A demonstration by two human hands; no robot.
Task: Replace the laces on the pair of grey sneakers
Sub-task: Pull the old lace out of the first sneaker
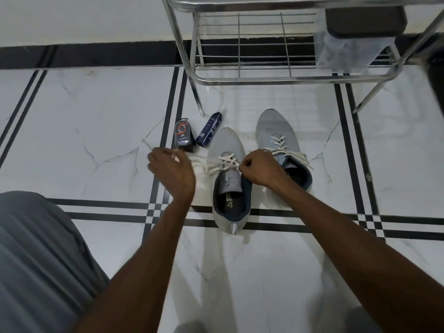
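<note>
2 grey knit-mesh sneakers on floor, toes pointing away, side by side w/ small gap. Near sneaker (228, 179): smooth rounded toe, dark navy lining, pale insole w/ small print, unreadable; grey pull tab at heel. Far sneaker (282, 145) sits just right of it and further fwd, flat white lace (292, 153) crossed thru eyelets, ends loose over the collar.

Left hand (171, 170) curled, pinching one end of the near shoe's flat white lace (222, 162), pulled out to the left; hand motion-blurred, lace tip poking out past knuckles. Right hand (260, 168) clenched round the other end at the top eyelets, knuckles over the tongue.

Left of near shoe: small dark oval polish-sponge case (183, 138) w/ red ring graphic, text too small to read; beside it a navy cylinder spray can (209, 129) lying tilted, white print unreadable.

Floor (96, 116): glossy white marble-look tile, grey veins, black double-stripe borders crossing in grid. Black skirting band along white wall. Chrome tube-and-wire rack (240, 56) behind shoes, dark block in clear plastic wrap (355, 37) on it. Grey fabric of person's leg (36, 248) lower left.
</note>
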